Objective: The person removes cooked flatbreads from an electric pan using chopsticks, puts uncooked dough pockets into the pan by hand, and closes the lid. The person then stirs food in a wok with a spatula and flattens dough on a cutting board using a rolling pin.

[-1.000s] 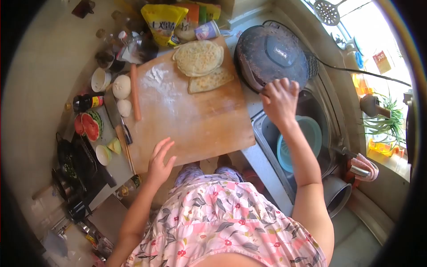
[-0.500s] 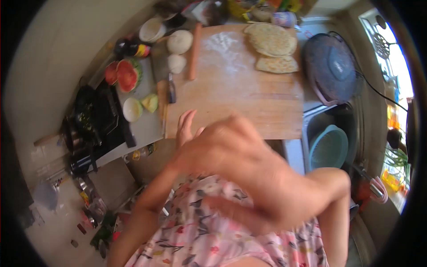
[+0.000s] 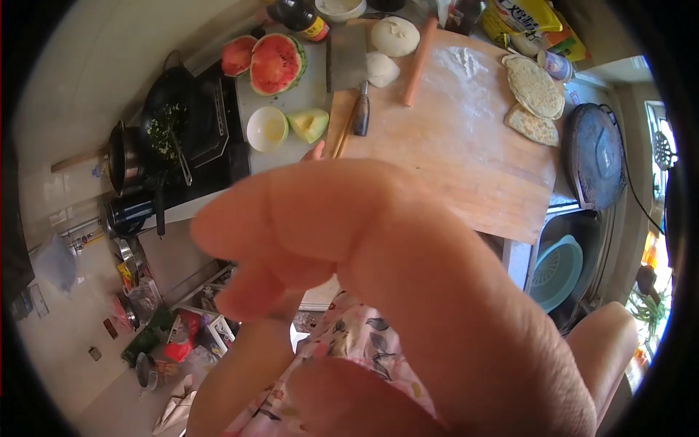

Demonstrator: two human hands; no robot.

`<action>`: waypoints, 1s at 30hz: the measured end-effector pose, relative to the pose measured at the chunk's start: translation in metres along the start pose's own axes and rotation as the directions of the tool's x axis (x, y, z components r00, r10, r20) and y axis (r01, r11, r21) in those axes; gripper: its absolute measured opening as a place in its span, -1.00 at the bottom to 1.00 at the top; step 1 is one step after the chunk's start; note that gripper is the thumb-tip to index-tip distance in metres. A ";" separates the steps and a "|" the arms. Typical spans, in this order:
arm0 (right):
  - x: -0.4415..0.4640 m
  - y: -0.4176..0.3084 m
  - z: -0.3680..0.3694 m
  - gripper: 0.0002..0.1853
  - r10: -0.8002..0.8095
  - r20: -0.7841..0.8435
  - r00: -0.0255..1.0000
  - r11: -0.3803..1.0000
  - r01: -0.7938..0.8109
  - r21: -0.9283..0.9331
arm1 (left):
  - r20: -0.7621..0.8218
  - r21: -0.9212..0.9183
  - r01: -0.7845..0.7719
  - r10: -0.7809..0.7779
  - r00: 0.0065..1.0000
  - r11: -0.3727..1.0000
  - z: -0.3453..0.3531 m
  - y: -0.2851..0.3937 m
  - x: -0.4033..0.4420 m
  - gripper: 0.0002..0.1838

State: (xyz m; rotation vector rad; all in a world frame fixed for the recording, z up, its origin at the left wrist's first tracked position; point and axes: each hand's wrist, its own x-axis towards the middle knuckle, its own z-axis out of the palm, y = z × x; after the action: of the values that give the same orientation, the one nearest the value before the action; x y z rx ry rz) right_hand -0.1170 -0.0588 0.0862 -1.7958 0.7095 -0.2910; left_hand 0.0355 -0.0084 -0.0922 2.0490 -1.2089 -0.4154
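My right hand (image 3: 408, 247) fills the middle of the view, close to the camera. Its fingers are bent and its thumb is held apart, with nothing visible between them. Behind it my left hand (image 3: 314, 152) is mostly hidden; only a fingertip shows by the left edge of the wooden board (image 3: 466, 175). On the board lie a cleaver (image 3: 348, 62), a rolling pin (image 3: 420, 65), a large dough ball (image 3: 395, 36) and a smaller dough piece (image 3: 381, 70). Flour (image 3: 466, 65) is dusted across the board. Cooked flatbreads (image 3: 535, 86) rest at its far right.
Left of the board are a cut watermelon (image 3: 278, 64), a white bowl (image 3: 267, 130) and a melon piece (image 3: 307, 125). A wok (image 3: 167, 127) holds chopped greens on the stove. To the right are an electric griddle (image 3: 595, 156) and a sink with a blue basin (image 3: 559, 273).
My right hand has risen much closer to the camera. The view has turned, so the board appears farther right. My left hand is now largely covered by the right.
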 end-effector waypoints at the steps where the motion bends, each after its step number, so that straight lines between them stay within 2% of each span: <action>1: -0.003 0.001 -0.001 -0.52 0.008 -0.003 1.000 1.000 -0.008 -0.013 | -0.004 -0.006 -0.002 0.002 1.000 1.000 0.001 -0.003 0.000 -0.29; 7: -0.012 0.005 -0.004 -0.54 0.043 -0.034 0.998 0.997 -0.045 -0.058 | 0.004 -0.106 -0.011 0.012 1.000 0.994 0.024 0.011 0.005 -0.30; 10: -0.018 0.003 -0.009 -0.55 0.054 -0.056 0.997 0.997 -0.058 -0.056 | 0.048 -0.081 -0.009 0.013 0.999 0.997 0.025 0.026 0.011 -0.30; 12: -0.015 0.005 -0.004 -0.55 0.055 -0.071 0.996 0.997 -0.059 -0.055 | 0.037 -0.207 -0.036 0.045 0.998 0.978 0.032 0.024 0.009 -0.28; 13: -0.013 0.005 -0.004 -0.55 0.054 -0.085 0.995 0.996 -0.060 -0.059 | 0.049 -0.174 -0.048 0.057 0.997 0.984 0.035 0.020 0.010 -0.27; 15: -0.012 0.008 -0.004 -0.56 0.057 -0.106 0.993 0.996 -0.064 -0.063 | 0.060 -0.077 -0.167 0.172 0.983 0.983 0.041 0.002 0.006 -0.28; 17: -0.010 0.008 -0.006 -0.56 0.057 -0.127 0.990 0.994 -0.067 -0.082 | 0.030 -0.059 -0.202 0.204 0.979 0.978 0.034 -0.005 0.024 -0.30; 20: -0.009 0.011 -0.004 -0.57 0.078 -0.130 0.988 0.992 -0.090 -0.091 | 0.048 -0.246 -0.068 0.082 0.995 0.967 0.041 0.010 0.017 -0.31; 21: -0.007 0.013 -0.001 -0.57 0.084 -0.137 0.987 0.990 -0.098 -0.100 | 0.032 -0.269 -0.115 0.128 0.991 0.956 0.041 0.012 0.020 -0.31; 22: -0.005 0.013 -0.001 -0.57 0.086 -0.141 0.986 0.990 -0.100 -0.102 | 0.042 -0.263 -0.047 0.060 0.997 0.964 0.039 0.023 0.018 -0.31; 30: -0.027 0.008 -0.005 -0.58 0.112 -0.128 0.985 0.989 -0.123 -0.083 | 0.028 -0.276 -0.109 0.121 0.992 0.955 0.045 0.027 0.017 -0.30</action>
State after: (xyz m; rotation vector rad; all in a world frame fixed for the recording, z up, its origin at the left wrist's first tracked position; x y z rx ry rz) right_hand -0.1430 -0.0482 0.0846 -1.8249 0.9259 -0.2967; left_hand 0.0010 -0.0497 -0.1027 1.7324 -1.2169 -0.5435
